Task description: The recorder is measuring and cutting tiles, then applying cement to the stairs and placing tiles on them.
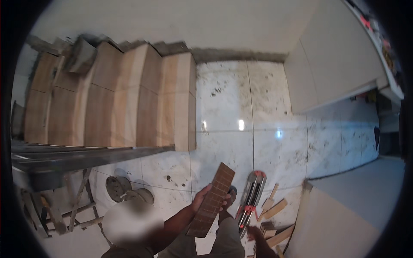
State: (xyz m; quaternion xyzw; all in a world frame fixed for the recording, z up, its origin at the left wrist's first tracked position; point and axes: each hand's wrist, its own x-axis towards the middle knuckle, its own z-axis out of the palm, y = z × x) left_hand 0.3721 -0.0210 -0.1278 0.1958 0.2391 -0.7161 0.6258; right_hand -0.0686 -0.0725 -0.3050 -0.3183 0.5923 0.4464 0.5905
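In my left hand [202,198] is a long, narrow brown tile [212,201] with a brick-like grid on the face towards me. The thumb side lies on its left edge and fingertips curl round its right edge. The tile is held at a slant above my legs. To its right a manual tile cutter [254,191] with grey rails and red ends stands on the floor. My right hand [254,232] is low beside the near end of the cutter; its fingers are too dark to make out, and I cannot tell whether it touches the cutter.
Wood-look tiled stairs [142,99] rise at the left, with a dark metal beam [99,157] along their near side. Cut tile pieces [273,208] lie right of the cutter. Dirty buckets [118,188], a stepladder-like frame [77,206] and a pale blurred round shape [133,221] are lower left.
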